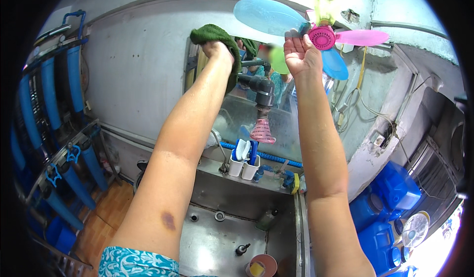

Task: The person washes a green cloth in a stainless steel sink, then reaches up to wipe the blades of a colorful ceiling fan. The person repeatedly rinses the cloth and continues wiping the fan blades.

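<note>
My left hand (217,52) is raised to the mirror's upper left corner, closed on a dark green cloth (213,33) whose end hangs down beside the wrist. My right hand (302,57) reaches up to a colourful fan with a pink hub (322,38). Its fingertips are at the inner end of the translucent blue blade (266,16) and appear to hold it. Pink, blue and green blades surround the hub. The mirror (237,111) behind shows a reflection of the cloth.
A dark pipe elbow (264,91) with a pink-wrapped end hangs over the steel sink (212,237). White holders (243,170) with brushes stand on its back ledge. Blue filter tubes (49,91) line the left; blue jugs (377,245) stand right. Wires hang on the right wall.
</note>
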